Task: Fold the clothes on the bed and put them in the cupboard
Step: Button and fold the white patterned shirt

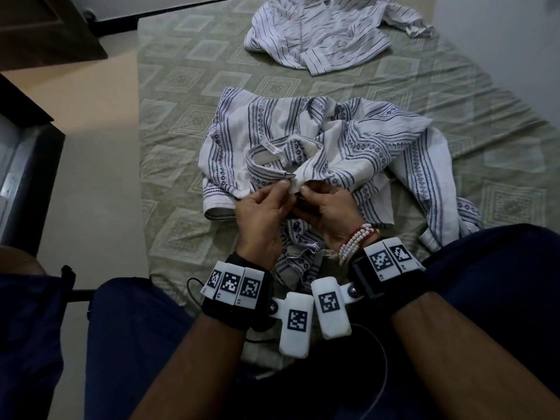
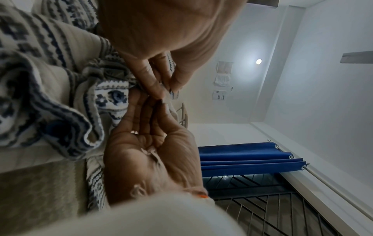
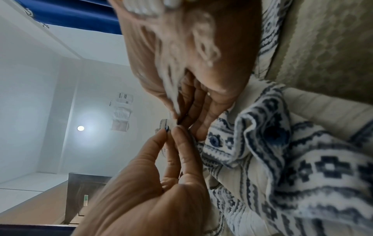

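A white shirt with dark blue patterned bands lies rumpled on the bed, collar and label facing up. Both hands meet at its front edge just below the collar. My left hand pinches the fabric edge between thumb and forefinger. My right hand, with bead bracelets at the wrist, pinches the facing edge right beside it. In the left wrist view, the left hand and right hand touch fingertips over the shirt. The right wrist view shows the same pinch, right hand above left hand, beside the shirt.
A second white shirt with thin dark stripes lies crumpled at the far end of the bed. Dark wooden furniture stands at the top left and a grey metal piece at the left. Bare floor runs along the bed's left side.
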